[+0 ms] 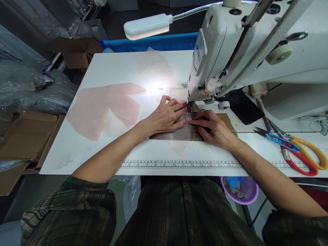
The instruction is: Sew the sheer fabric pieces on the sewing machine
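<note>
A thin sheer fabric piece [176, 135] lies over a brown board at the sewing machine's needle. My left hand [167, 116] rests on the sheer fabric just left of the presser foot [190, 107], its fingers stretched out. On the other side, my right hand [211, 128] has its thumb and fingertips pressed together at the fabric's edge near a small pale tag-like mark. What lies between those fingertips is too small to make out fully. The white sewing machine [208, 51] stands above both hands.
Pale pink fabric pieces [94, 106] lie at the left of the white table [99, 68]. To the right are a black phone [246, 106], blue snips [279, 140] and scissors with red and yellow handles [304, 165]. A purple basket [252, 194] stands below; a lamp [147, 26] hangs above.
</note>
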A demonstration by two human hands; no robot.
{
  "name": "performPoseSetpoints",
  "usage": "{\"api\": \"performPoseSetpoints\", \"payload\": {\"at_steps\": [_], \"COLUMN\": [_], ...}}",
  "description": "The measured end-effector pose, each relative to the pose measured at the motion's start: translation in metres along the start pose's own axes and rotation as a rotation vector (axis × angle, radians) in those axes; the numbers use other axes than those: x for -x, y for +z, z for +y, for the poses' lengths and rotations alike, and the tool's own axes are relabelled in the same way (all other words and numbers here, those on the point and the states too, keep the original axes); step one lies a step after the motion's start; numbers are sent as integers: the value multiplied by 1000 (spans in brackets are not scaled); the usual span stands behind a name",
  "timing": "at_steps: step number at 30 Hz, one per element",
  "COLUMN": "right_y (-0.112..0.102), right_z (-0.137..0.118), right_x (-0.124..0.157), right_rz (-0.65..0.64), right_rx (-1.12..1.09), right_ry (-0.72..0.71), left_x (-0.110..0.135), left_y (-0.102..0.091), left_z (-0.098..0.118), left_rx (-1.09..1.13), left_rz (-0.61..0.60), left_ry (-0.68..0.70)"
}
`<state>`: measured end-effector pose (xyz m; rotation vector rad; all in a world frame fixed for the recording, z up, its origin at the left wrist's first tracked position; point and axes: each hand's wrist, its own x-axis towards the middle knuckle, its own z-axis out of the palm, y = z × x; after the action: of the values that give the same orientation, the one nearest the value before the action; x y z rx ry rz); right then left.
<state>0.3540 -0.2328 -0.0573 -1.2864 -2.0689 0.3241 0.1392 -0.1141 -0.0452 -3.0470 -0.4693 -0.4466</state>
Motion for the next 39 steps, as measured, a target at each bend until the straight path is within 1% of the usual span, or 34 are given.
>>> {"api": "performPoseSetpoints", "payload": {"at_steps": [10, 15, 25, 31, 33, 36, 38, 39], "right_y": [1, 1, 0, 0, 0, 1, 2, 3], "right_z": [-1, 1, -1, -1, -1, 0, 1, 2], "right_x": [-1, -1, 0, 2, 2, 2, 2, 2], "right_rz": [12, 13, 8, 7, 11, 8, 11, 14], "right_rx": [-1, 10, 7, 18, 29, 65, 93, 105], "right_ry": [18, 0, -11, -24, -31, -40, -46, -50], "left_x": [1, 1, 3, 3, 3, 3, 3, 3], "left_y": [3, 3, 4, 3, 3, 5, 5, 4], "left_z": [-6, -7, -2, -2, -3, -3, -2, -1], "left_rx": [78, 102, 65, 56, 31, -12, -4, 16], "left_rz": [3, -7, 18, -5, 19, 116, 181, 194], "left_ry": [-6, -26, -27, -34, -23, 24, 105, 157]}}
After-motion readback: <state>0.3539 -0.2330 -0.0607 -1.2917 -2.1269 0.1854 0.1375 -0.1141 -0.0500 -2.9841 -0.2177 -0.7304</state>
